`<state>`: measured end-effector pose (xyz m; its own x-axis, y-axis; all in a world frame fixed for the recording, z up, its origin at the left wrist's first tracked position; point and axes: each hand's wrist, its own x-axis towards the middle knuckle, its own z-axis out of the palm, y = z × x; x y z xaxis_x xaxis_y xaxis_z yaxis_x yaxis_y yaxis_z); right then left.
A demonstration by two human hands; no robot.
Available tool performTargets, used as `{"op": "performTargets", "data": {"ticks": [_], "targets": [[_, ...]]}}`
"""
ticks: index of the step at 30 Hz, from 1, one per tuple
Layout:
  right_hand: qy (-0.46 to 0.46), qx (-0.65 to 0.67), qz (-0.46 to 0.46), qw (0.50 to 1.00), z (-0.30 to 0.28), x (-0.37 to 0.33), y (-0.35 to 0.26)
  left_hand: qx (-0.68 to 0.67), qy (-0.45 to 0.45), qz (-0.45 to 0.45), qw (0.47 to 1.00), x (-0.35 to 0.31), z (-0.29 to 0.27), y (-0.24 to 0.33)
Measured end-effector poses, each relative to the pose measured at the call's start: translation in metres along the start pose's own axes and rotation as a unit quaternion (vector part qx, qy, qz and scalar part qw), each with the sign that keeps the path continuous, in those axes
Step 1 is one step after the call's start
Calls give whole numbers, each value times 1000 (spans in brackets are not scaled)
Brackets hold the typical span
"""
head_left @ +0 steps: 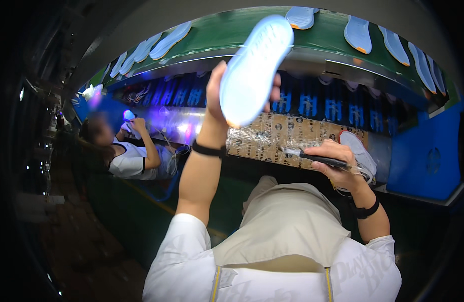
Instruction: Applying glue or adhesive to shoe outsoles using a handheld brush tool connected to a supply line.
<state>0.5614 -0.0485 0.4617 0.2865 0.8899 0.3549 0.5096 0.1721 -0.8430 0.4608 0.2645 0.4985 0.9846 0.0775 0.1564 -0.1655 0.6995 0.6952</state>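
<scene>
Both hands are full: the left hand [217, 93] holds a pale sole [257, 70] up at far centre, the right hand [340, 153] grips a black-handled tool [325, 160] above brown cardboard [272, 136], near a white shoe piece [361, 153]; more soles [357, 34] line the far green belt [232, 36]

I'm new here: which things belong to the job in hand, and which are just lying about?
In the job:
pale blue shoe sole, in the left hand
slim black-handled tool, in the right hand

Seemingly lying about:
white shoe piece with red edge, by the right hand
other pale soles on the green belt
</scene>
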Motion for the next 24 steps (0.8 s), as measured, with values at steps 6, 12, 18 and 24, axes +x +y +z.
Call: {"op": "performTargets", "data": {"ticks": [6,12,18,24], "targets": [[13,25,29,999,14,-8,11,-172,260,91,946,79,-52,9],[26,37,85,995,15,-32,26,319,336,104,880,58,-61,-24],[61,40,110,991,23,-35,31,764,295,258,513,72,-93,9],[119,27,134,983,45,-31,44,736,204,195,616,124,-127,49]]}}
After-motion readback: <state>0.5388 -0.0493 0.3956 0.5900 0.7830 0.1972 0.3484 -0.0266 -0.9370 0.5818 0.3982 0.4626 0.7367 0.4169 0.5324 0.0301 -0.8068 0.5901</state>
